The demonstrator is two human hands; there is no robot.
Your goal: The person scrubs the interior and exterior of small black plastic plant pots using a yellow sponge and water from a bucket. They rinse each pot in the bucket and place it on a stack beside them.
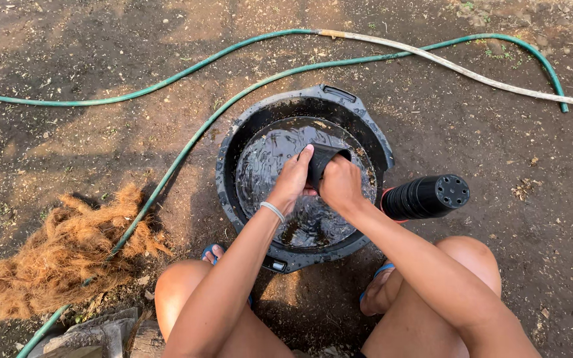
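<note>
Dirt ground (485,146); green hose (167,166), coir heap (61,255) beside water-filled black tub (227,172).

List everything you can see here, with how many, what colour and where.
Small pot: one, black, held over the basin by both hands.
Basin: one, black, holding water, centre.
Stack of pots: one, black, lying right of the basin.
Green hose: one, looping across the dirt.
Pale hose: one, whitish, upper right.
Fibre pile: one, brown, lower left.
Bracelet: one, white, left wrist.
Left hand: on the pot.
Right hand: on the pot.
</note>
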